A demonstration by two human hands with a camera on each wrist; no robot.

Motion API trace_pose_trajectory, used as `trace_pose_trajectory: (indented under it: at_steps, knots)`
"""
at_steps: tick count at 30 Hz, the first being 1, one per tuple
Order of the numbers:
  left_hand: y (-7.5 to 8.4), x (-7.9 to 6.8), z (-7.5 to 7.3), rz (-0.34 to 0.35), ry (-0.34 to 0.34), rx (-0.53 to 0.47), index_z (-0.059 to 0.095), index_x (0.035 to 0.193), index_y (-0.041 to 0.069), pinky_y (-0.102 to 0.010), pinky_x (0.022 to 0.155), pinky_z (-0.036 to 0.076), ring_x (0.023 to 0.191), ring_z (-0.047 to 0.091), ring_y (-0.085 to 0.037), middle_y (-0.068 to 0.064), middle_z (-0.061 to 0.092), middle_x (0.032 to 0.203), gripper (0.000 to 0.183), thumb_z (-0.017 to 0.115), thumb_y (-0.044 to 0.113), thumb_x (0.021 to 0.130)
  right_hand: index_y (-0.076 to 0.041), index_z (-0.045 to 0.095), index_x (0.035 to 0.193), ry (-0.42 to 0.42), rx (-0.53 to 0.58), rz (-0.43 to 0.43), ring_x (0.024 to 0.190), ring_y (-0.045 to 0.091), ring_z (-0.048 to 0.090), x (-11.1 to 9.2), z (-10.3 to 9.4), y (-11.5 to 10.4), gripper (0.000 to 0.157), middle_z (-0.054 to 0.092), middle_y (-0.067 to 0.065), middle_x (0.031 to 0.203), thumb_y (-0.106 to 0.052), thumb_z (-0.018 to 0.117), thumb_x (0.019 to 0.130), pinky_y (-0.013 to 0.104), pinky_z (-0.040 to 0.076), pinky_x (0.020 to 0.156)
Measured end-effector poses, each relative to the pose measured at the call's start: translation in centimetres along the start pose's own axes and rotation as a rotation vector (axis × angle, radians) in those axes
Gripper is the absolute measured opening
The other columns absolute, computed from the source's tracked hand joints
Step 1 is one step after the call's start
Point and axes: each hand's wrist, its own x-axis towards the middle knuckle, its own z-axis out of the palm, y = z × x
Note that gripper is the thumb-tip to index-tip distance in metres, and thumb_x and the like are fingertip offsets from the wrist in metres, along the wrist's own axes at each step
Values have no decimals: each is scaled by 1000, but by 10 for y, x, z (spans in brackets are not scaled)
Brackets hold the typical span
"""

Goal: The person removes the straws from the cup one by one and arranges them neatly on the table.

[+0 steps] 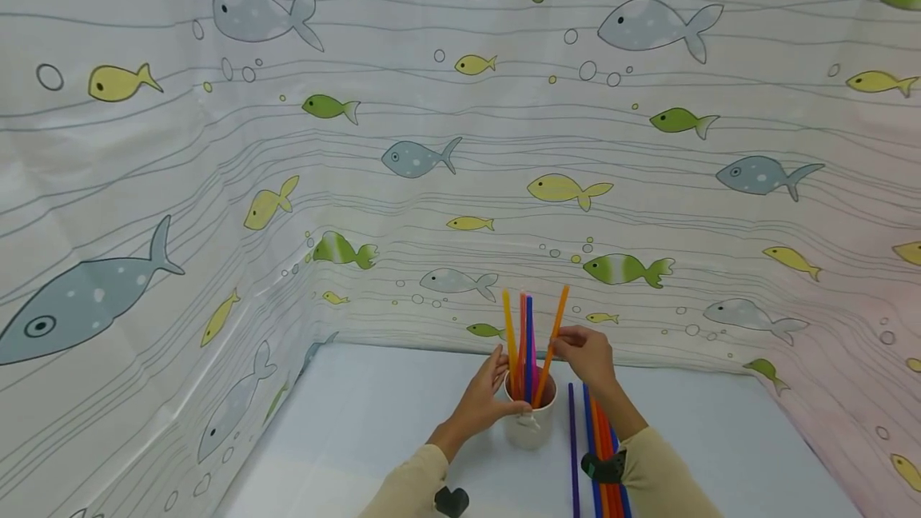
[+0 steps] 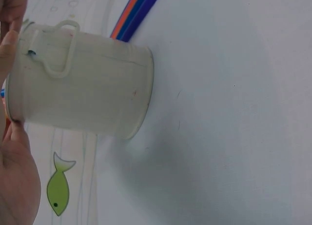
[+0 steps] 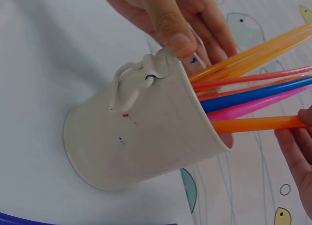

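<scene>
A white metal cup with a small wire handle stands on the table. My left hand holds it at the rim, thumb over the near edge and fingers round the far side. Between the thumb and fingers of my right hand is an orange straw, its lower end inside the cup. Other plastic straws lean in the cup: a yellow-orange one, a blue one, a pink one and red ones. The cup's inside is mostly hidden.
Right of the cup, a purple straw lies on the white table. Beside it a bundle of blue and orange straws runs partly beneath my right forearm. Fish-printed cloth hangs behind and along both sides.
</scene>
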Motion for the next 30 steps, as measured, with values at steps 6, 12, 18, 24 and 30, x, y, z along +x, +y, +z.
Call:
trace_pose_trajectory:
  at_steps: [6, 12, 18, 24, 30]
  knots:
    - [0, 0, 0, -9, -4, 12, 11, 157, 12, -31, 109, 35, 136, 41, -19, -6, 40, 147, 104, 81, 22, 81, 0, 67, 112, 0, 42, -4, 84, 22, 72, 3, -12, -11, 28, 72, 13, 97, -16, 71, 90, 35, 59, 81]
    - [3, -1, -1, -9, 0, 15, 11, 157, 12, -30, 109, 34, 136, 40, -19, -6, 41, 147, 105, 81, 22, 80, 7, 64, 114, 0, 140, -52, 84, 25, 72, 8, -26, -22, 29, 70, 20, 100, -9, 70, 90, 32, 59, 77]
    - [-1, -5, 0, -12, -3, 19, 10, 157, 11, -33, 110, 34, 136, 40, -20, -6, 40, 148, 106, 81, 23, 80, 8, 63, 116, -5, 158, -71, 87, 25, 72, 9, -42, -27, 32, 68, 23, 104, -11, 69, 92, 30, 58, 77]
    - [-1, -6, 1, -17, 1, 7, 11, 157, 13, -31, 109, 34, 137, 39, -20, -7, 40, 148, 106, 82, 22, 80, 9, 61, 118, 21, 170, -88, 86, 23, 72, 11, -59, -37, 35, 66, 25, 107, -13, 69, 92, 33, 58, 78]
    - [1, -3, 0, -1, -5, -2, 11, 157, 11, -30, 109, 35, 137, 39, -21, -9, 40, 148, 105, 82, 21, 80, 6, 61, 120, 85, 124, -82, 86, 21, 72, 11, -79, -39, 37, 66, 25, 109, -17, 69, 93, 34, 58, 77]
